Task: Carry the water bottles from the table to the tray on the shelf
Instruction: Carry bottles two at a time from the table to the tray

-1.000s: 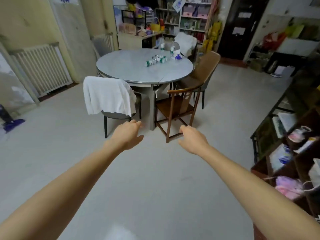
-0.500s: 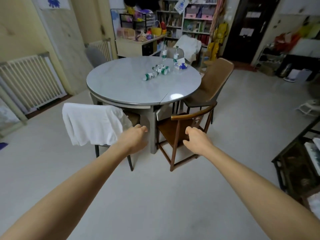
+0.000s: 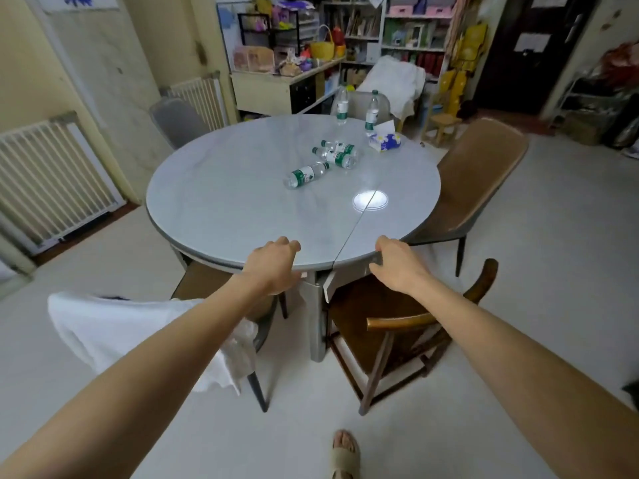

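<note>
Both hands reach forward empty over the near edge of a round grey tabletop [image 3: 224, 188], the left hand [image 3: 273, 267] loosely curled with fingers bent downward, the right hand [image 3: 397, 267] likewise relaxed and holding nothing. Well beyond the hands, three water bottles lie on their sides near the middle of the tabletop: one [image 3: 306, 175] closest to the hands, and two more [image 3: 336, 158] [image 3: 340, 146] just behind it, side by side and apparently touching. Farther still, two upright bottles [image 3: 342, 106] [image 3: 372, 110] stand near the far rim. A blue-and-white tissue pack [image 3: 384, 139] sits to the right of the lying bottles, near the second upright one. Between the hands and the bottles, a bright reflection of a lamp [image 3: 370, 201] glints on the surface. Below the right hand stands a wooden chair [image 3: 397, 321]; below the left, a chair draped with a white cloth [image 3: 103, 335]. A brown padded chair [image 3: 480, 178] stands off to the right. A sandalled foot [image 3: 345, 454] shows on the floor.
</note>
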